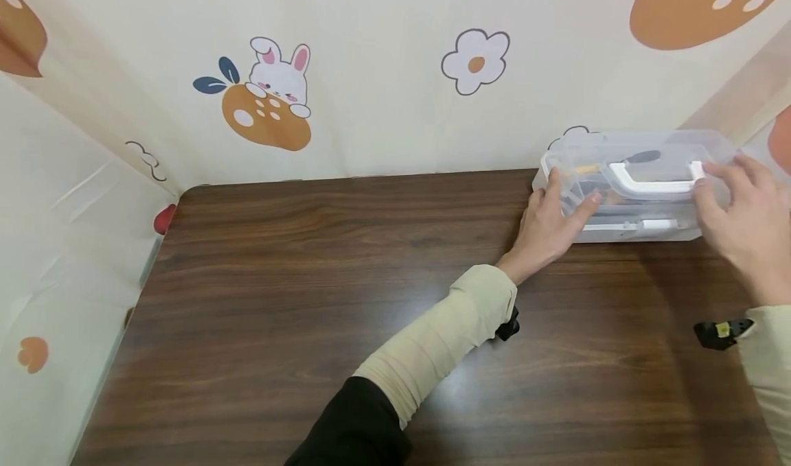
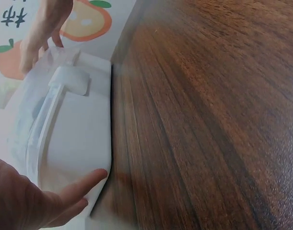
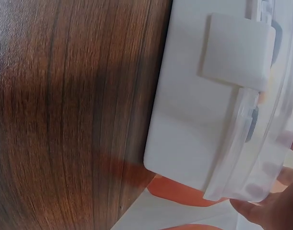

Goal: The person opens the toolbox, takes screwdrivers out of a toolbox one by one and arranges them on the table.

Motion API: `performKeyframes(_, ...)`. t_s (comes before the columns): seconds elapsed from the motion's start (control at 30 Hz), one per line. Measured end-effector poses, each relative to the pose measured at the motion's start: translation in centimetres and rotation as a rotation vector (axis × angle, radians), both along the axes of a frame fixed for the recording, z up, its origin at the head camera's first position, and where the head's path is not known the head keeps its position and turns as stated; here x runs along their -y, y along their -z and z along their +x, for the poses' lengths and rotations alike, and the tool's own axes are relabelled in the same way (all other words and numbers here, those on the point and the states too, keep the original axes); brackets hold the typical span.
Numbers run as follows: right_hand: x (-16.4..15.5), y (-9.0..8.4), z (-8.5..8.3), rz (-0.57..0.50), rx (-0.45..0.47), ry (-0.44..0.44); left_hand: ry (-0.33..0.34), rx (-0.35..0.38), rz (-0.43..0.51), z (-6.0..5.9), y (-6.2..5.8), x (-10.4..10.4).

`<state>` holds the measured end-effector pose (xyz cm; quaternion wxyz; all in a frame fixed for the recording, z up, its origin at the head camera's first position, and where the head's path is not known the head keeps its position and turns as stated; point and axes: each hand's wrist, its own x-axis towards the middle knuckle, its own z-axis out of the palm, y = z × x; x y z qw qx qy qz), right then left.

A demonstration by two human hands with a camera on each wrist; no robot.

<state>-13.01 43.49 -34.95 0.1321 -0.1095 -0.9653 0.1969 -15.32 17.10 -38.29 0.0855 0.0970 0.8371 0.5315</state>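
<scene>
A clear-lidded plastic storage box with a white base sits at the back right of the table. Its white handle lies on the lid, and a white latch is on the front. Blurred yellowish and dark items show through the lid. My left hand holds the left end, thumb toward the front; in the left wrist view its fingers lie along the white wall. The right hand grips the right end; fingers reach round the lid in the right wrist view.
The dark wood-grain table extends to the left and front of the box. A cream wall covering with fruit, rabbit and flower prints rises directly behind it. Another pale sheet borders the table's left side.
</scene>
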Motion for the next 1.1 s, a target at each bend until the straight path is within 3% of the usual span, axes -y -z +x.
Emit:
performKeyframes(0.23,1.1,0.1,0.6,-0.003,-0.010,0.015,0.007,0.009,0.017,-0.2,0.0,0.9)
performKeyframes(0.7,5.6,0.7,3.3,0.069,-0.065,0.026,0.067,0.084,0.076,-1.5,0.5,5.4)
performKeyframes(1.1,8.3,0.8,6.1,0.123,-0.082,0.021,0.173,0.115,0.048,-1.8,0.1,8.9)
